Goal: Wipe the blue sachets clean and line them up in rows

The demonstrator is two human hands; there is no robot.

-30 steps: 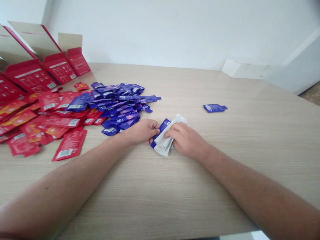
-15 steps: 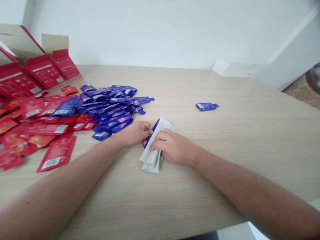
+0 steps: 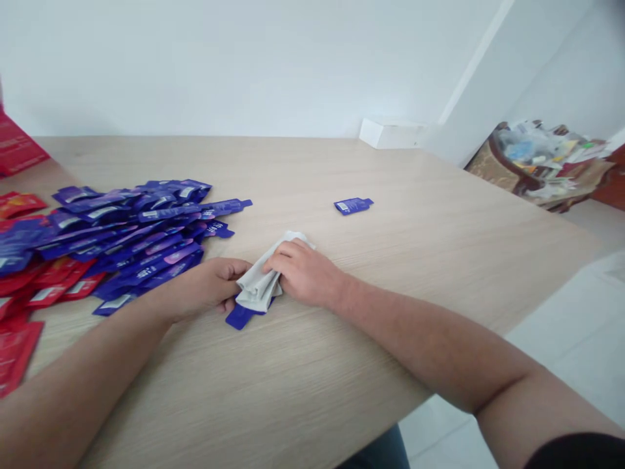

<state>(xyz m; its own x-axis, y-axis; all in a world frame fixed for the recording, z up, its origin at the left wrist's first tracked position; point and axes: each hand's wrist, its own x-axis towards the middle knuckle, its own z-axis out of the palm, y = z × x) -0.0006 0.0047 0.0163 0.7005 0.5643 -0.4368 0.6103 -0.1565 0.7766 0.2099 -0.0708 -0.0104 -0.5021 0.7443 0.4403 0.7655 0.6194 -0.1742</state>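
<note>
My right hand [image 3: 303, 268] is closed on a folded whitish cloth [image 3: 258, 279], which lies over a blue packet [image 3: 240, 316] on the table. Only the packet's lower end shows, below the cloth. My left hand [image 3: 219, 284] is closed at the left edge of the cloth and packet; its fingertips are partly hidden, and what they grip cannot be made out. Left of the hands is a heap of blue packets [image 3: 161, 251], beside red packets [image 3: 56, 280]. One single blue packet [image 3: 352, 206] lies apart, beyond my right hand.
A white box [image 3: 390, 134] stands by the wall at the back of the wooden table [image 3: 439, 221]. Part of a red carton [image 3: 17, 146] shows at the far left. Past the table's right edge, a chair [image 3: 505, 159] holds plastic bags and other items.
The view has turned to the right. The cloth now lies across the blue packet, whose lower end sticks out below; earlier its upper left edge showed beside the cloth.
</note>
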